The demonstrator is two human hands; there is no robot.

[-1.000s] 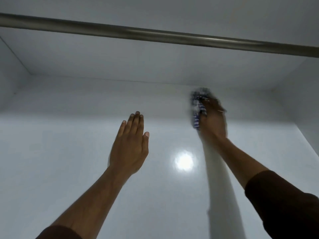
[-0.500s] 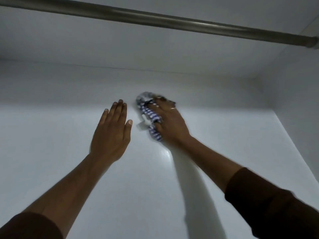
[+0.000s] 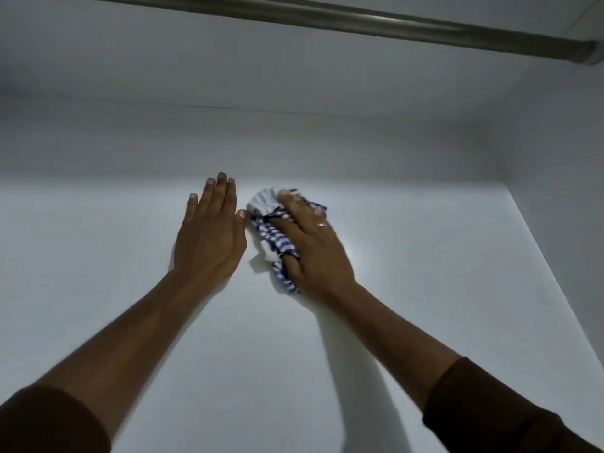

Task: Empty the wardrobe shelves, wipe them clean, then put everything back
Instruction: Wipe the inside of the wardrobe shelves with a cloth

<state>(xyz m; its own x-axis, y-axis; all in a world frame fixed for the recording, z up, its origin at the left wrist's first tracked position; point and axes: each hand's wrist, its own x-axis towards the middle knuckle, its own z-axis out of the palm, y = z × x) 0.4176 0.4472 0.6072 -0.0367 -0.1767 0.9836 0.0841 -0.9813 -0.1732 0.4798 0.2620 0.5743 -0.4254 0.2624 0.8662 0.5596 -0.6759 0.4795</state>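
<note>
At the lower left a dark brown sleeve (image 3: pixel 49 420) covers the upper part of the left forearm, which reaches up and to the right across the white wardrobe shelf (image 3: pixel 98 256). The left hand (image 3: pixel 210 238) lies palm down on the shelf with its fingers straight and close together, pointing toward the back wall, the thumb stretched out to the right; it holds nothing. The tip of that thumb sits just beside the left edge of the striped cloth (image 3: pixel 273 243), so close that whether they touch cannot be told. The cloth is blue and white, bunched up, and lies on the shelf near the middle, a little forward of the line where the shelf meets the back wall (image 3: pixel 294 142). The right hand (image 3: pixel 313 246) rests on top of the cloth and presses it down: the fingers lie spread over the crumpled fabric, the thumb is tucked into its folds, and cloth shows out past the fingertips and along the left side of the palm. A ring (image 3: pixel 322 225) sits on one finger of that hand. The right forearm runs down and to the right into a second dark brown sleeve (image 3: pixel 510 416). Farther right the shelf ends at the wardrobe's side wall (image 3: pixel 562 207). Overhead, a metal hanging rail (image 3: pixel 359 19) crosses the top of the view and meets the side wall at the upper right.
</note>
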